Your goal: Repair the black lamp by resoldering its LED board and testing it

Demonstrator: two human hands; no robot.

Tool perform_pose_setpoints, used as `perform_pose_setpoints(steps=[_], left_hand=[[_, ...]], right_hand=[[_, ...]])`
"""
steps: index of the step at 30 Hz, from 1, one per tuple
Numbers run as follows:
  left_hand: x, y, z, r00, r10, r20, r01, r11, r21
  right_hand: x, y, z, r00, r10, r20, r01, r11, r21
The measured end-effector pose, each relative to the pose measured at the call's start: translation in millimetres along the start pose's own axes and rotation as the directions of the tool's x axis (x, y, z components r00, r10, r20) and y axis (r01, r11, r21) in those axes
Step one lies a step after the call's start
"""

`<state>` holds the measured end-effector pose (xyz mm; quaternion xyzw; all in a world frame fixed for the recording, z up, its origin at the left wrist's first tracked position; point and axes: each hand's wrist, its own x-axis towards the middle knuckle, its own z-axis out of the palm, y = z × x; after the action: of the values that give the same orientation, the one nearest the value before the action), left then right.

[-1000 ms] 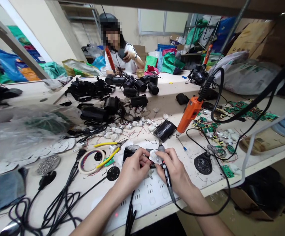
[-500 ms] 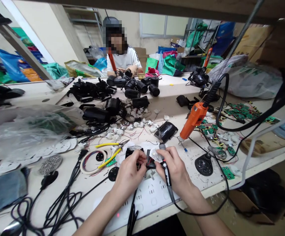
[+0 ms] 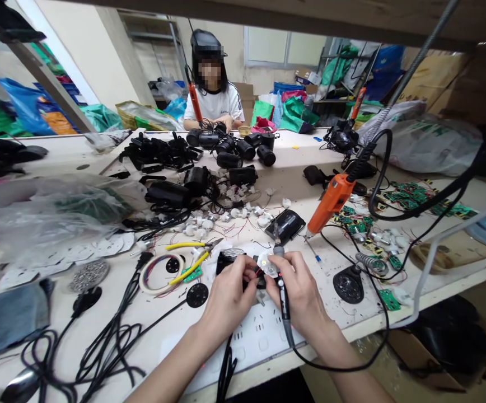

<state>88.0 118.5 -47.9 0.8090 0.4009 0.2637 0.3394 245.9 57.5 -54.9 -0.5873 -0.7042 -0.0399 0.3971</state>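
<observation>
My right hand (image 3: 299, 288) is closed on a soldering iron (image 3: 284, 302) with a black handle, its tip end pointing up and away. The same thumb and fingers also pinch the edge of a small white round lamp part (image 3: 266, 263) with a yellowish centre. Close beside it, my left hand (image 3: 228, 294) is closed in a pinch at a thin red wire (image 3: 256, 273) that runs toward the white part; its fingertips are partly hidden. A black housing piece (image 3: 261, 281) shows between the hands, above a white power strip (image 3: 253, 336).
Yellow-handled pliers (image 3: 195, 268) lie on a tape roll (image 3: 146, 277) at left. An orange electric screwdriver (image 3: 331, 204) hangs at right near green circuit boards (image 3: 358, 226). Black cables (image 3: 112, 341) coil front left. Across the bench sits a person (image 3: 213, 103).
The view has shifted slightly. Both hands stay close together; the white round part has tilted so its yellowish centre shows more. The person opposite has raised their head.
</observation>
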Motion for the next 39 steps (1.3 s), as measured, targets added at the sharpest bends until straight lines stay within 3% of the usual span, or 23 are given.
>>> perform_pose_setpoints(steps=[3, 7, 13, 21, 26, 30, 35, 39], left_hand=[[-0.3, 0.3, -6.0, 0.998, 0.002, 0.063, 0.003, 0.997, -0.074], [0.4, 0.7, -11.7, 0.992, 0.033, 0.120, -0.027, 0.998, -0.049], [0.9, -2.2, -11.8, 0.996, 0.037, 0.086, -0.035, 0.999, -0.025], [-4.1, 2.9, 1.1, 0.997, 0.078, 0.005, -0.076, 0.948, 0.308], [-7.8, 3.5, 7.3, 0.989, 0.137, 0.056, -0.147, 0.890, 0.432], [-7.4, 3.4, 5.7, 0.985, 0.148, 0.093, -0.169, 0.940, 0.295], [-7.4, 5.9, 4.0, 0.987, 0.148, 0.057, -0.151, 0.988, 0.046], [-7.9, 7.3, 4.1, 0.995, 0.101, 0.001, -0.101, 0.995, -0.022]], right_hand=[[-3.3, 1.2, 1.1, 1.000, 0.011, 0.021, -0.011, 1.000, 0.000], [-5.9, 1.9, 2.3, 0.999, 0.037, 0.039, -0.038, 0.999, 0.010], [-6.3, 1.8, 2.6, 0.998, 0.048, 0.044, -0.050, 0.998, 0.039], [-7.9, 1.2, 4.3, 0.998, 0.044, 0.052, -0.047, 0.997, 0.059], [-11.7, 2.5, 0.8, 0.994, 0.088, 0.057, -0.094, 0.989, 0.114], [-16.4, 7.1, -2.1, 0.990, 0.113, 0.088, -0.129, 0.971, 0.203], [-20.5, 10.6, -2.4, 0.977, 0.127, 0.172, -0.165, 0.959, 0.231], [-24.3, 9.3, -13.5, 0.990, 0.125, 0.072, -0.138, 0.967, 0.213]])
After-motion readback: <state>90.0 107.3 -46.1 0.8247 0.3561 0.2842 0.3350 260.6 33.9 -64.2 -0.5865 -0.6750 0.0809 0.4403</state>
